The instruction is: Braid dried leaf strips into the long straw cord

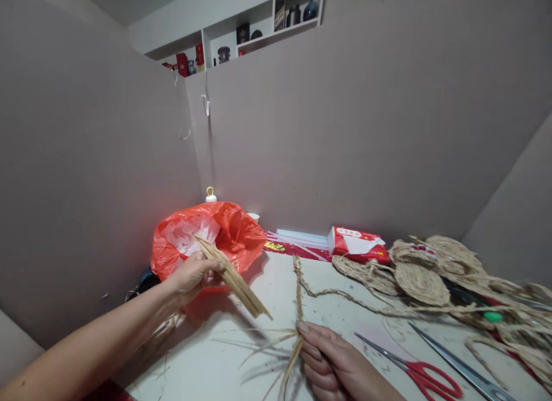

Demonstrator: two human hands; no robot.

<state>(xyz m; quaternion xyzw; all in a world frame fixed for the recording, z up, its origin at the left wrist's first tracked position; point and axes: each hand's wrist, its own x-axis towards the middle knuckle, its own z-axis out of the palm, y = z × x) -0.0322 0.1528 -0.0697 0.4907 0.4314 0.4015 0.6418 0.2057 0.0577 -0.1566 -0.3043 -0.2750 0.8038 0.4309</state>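
My left hand (199, 274) is closed round a bundle of dry straw strips (237, 283), held slanting in front of a red plastic bag (245, 234). Lower down, my right hand (323, 355) pinches a braided straw cord (298, 291) at its working end. Loose strands (287, 369) fan out to the left and downward from those fingers. Beyond the hand the braid runs up the white table, and a thin length of it trails off to the right. Red-handled scissors (414, 363) lie beside my right hand.
At the right, several coiled straw pieces (422, 283) are heaped. A second pair of scissors (457, 358) lies near them. Against the grey partition (345, 130) stands a red tissue pack (360, 244). Straw scraps lie by my left forearm on the white table (190, 361).
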